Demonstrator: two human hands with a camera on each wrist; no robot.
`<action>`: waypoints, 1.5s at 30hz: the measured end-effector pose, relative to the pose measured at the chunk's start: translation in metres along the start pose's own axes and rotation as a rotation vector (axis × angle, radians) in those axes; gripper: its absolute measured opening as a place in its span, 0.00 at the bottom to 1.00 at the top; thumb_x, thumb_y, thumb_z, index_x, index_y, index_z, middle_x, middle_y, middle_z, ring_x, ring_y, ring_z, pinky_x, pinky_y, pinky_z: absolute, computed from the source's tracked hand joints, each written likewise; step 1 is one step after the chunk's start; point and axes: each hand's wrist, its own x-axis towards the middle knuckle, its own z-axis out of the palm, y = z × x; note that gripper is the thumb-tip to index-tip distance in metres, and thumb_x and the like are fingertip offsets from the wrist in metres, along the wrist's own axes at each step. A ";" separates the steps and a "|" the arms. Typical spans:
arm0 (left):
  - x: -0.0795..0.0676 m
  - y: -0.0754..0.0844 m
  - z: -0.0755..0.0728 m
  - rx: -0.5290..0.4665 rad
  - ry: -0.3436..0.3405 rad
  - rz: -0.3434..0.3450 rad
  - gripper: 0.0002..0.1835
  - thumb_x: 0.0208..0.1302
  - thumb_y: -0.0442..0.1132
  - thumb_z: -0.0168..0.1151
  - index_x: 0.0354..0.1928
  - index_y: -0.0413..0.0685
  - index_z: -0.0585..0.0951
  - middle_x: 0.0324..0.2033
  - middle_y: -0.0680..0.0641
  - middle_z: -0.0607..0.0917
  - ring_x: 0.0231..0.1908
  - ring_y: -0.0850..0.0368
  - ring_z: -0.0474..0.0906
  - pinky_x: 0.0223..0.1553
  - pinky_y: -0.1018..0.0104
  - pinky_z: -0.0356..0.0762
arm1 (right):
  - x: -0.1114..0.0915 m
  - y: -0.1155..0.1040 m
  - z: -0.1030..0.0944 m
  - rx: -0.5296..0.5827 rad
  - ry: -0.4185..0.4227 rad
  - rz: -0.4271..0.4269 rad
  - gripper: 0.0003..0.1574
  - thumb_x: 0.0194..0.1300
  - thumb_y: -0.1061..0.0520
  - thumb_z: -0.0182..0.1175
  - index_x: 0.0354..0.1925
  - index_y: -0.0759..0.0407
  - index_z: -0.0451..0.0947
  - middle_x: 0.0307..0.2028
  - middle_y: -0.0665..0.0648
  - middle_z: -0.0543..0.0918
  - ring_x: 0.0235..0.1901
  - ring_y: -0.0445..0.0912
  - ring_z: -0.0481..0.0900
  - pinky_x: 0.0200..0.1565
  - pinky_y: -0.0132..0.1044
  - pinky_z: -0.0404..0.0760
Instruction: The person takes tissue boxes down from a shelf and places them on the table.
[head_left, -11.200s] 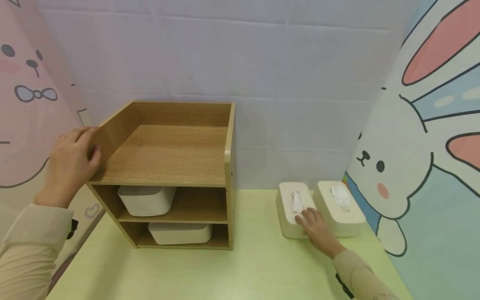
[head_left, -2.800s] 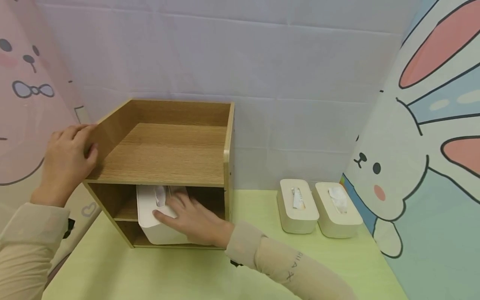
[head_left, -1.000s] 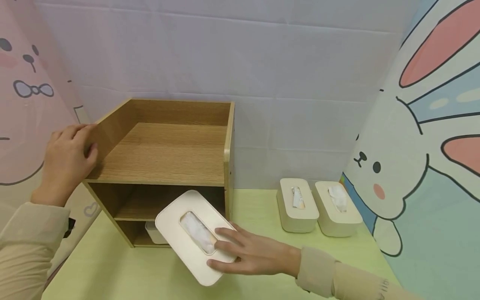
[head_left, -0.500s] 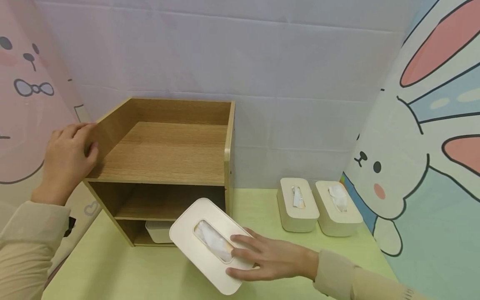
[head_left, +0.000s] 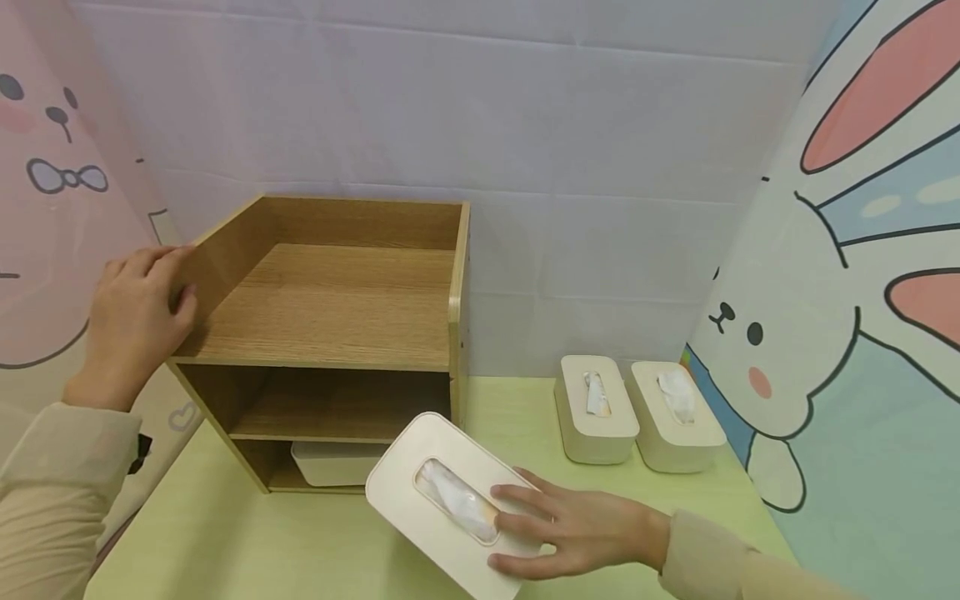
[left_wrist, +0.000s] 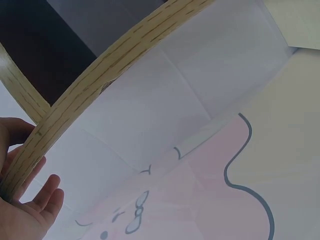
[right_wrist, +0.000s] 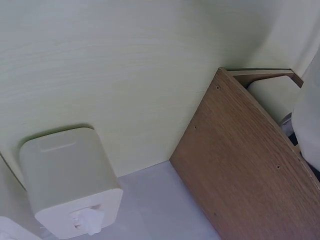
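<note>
My right hand [head_left: 577,525] grips a cream tissue box [head_left: 431,533] by its near right end, thumb and fingers spread over the lid. The box is tilted, in front of the shelf unit's lower right corner, with white tissue showing in its oval slot. In the right wrist view that box [right_wrist: 309,117] fills the right edge; the hand is out of sight there. My left hand [head_left: 138,321] holds the left side panel of the wooden shelf unit [head_left: 337,308]. The left wrist view shows thumb and fingers [left_wrist: 47,192] on either side of the panel edge [left_wrist: 75,105].
Another cream box [head_left: 337,465] sits in the shelf unit's bottom compartment, partly hidden by the held one. Two more tissue boxes, a left one [head_left: 597,412] and a right one [head_left: 677,417], stand side by side at the table's [head_left: 300,550] back right. A wall [head_left: 585,167] rises behind.
The right hand, earlier at the tissue boxes on the right, took hold of a tissue box at the shelf's middle compartment and has drawn it out, rightward and nearer. The left hand stays put.
</note>
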 end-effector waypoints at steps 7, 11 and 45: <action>0.000 0.000 0.001 0.002 -0.002 0.002 0.21 0.53 0.29 0.53 0.52 0.34 0.74 0.46 0.29 0.75 0.46 0.29 0.66 0.51 0.41 0.60 | -0.017 -0.008 -0.001 0.040 0.020 -0.019 0.28 0.67 0.67 0.36 0.64 0.57 0.57 0.50 0.62 0.72 0.53 0.62 0.72 0.49 0.58 0.76; 0.000 0.001 0.001 0.001 0.003 0.006 0.21 0.53 0.29 0.53 0.51 0.34 0.74 0.46 0.29 0.75 0.47 0.30 0.67 0.51 0.41 0.61 | -0.027 -0.015 -0.005 0.055 0.035 -0.010 0.27 0.67 0.66 0.37 0.64 0.58 0.58 0.50 0.63 0.72 0.53 0.62 0.72 0.48 0.59 0.76; 0.000 0.001 0.000 0.008 0.003 0.005 0.20 0.53 0.29 0.53 0.51 0.34 0.74 0.46 0.29 0.75 0.46 0.30 0.67 0.51 0.42 0.61 | -0.087 -0.055 0.040 0.151 0.005 0.460 0.33 0.67 0.67 0.24 0.61 0.50 0.64 0.51 0.59 0.74 0.55 0.60 0.69 0.43 0.40 0.80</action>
